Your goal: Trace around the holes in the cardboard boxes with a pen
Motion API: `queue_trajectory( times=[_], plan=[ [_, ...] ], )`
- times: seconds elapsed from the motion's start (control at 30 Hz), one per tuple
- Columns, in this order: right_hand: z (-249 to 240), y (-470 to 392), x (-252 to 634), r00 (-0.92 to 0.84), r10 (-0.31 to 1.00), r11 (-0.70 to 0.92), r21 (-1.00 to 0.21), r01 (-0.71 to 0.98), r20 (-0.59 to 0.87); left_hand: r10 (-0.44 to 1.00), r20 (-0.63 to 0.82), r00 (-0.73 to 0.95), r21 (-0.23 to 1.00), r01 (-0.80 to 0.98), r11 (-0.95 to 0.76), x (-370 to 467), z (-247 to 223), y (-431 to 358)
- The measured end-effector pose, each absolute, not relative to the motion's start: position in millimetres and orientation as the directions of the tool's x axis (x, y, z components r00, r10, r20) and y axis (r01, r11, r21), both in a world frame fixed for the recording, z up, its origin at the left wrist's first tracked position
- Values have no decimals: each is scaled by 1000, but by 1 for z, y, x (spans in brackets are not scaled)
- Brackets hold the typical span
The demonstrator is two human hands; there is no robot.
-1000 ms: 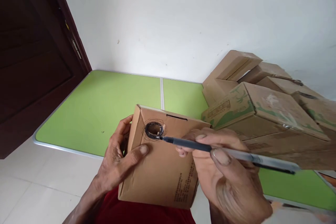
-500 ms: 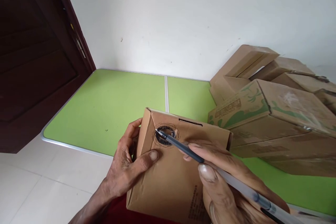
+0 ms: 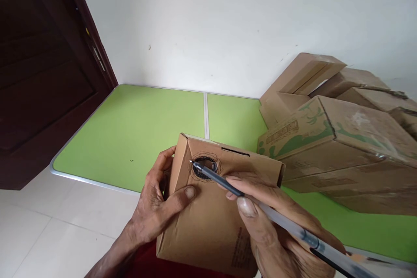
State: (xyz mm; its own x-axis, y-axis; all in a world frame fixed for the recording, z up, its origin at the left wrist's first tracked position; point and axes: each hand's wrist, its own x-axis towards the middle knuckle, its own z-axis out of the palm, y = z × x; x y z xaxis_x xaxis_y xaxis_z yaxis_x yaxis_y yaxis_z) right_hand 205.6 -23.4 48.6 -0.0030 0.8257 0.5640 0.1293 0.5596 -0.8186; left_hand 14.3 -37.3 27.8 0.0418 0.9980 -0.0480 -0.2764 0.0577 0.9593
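A small brown cardboard box (image 3: pixel 208 221) is tilted up in front of me, near the table's front edge. My left hand (image 3: pixel 159 200) grips its left side, thumb on the front face and fingers behind. My right hand (image 3: pixel 276 221) is closed around a pen (image 3: pixel 224 181) with a dark grip and a clear barrel. The pen's tip lies at the left edge of a dark round patch (image 3: pixel 206 168), ringed by scribbled ink loops. A narrow slot (image 3: pixel 235 152) runs near the box's top edge. Small print shows low on its face, partly hidden by my right hand.
A green folding table (image 3: pixel 156 126) with a metal rim stands against a white wall (image 3: pixel 195 21). Several larger cardboard boxes (image 3: pixel 325 152) are piled at the right. On the left are a dark door (image 3: pixel 42 65) and pale floor tiles (image 3: pixel 65 217).
The pen tip has moved slightly left, from inside the ringed patch to its left edge. My right hand has shifted left with it. My left hand keeps its hold on the box.
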Motion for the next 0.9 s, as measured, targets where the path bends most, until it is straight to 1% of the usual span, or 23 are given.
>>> queue_trajectory(
  times=[0.13, 0.3, 0.47, 0.63, 0.77, 0.9],
  plan=[
    [52, -23, 206, -48, 826, 563, -817, 126, 562, 999, -37, 25, 958, -285, 43, 14, 25, -36],
    [48, -27, 213, -29, 811, 580, -798, 165, 584, 999, -44, 1, 954, -298, 42, 12, 25, -36],
    [32, -26, 224, -16, 805, 587, -791, 171, 593, 998, -63, -10, 952, -299, 58, 11, 26, -36],
    [25, -23, 226, 103, 814, 556, -818, 147, 572, 998, -70, 1, 948, -310, 66, 11, 25, -35],
    [29, -23, 222, 221, 802, 529, -832, 169, 555, 997, -72, -5, 951, -302, 67, 11, 24, -34],
    [31, -19, 217, 302, 801, 509, -853, 113, 518, 998, -66, -6, 947, -316, 61, 13, 22, -34]
  ],
)
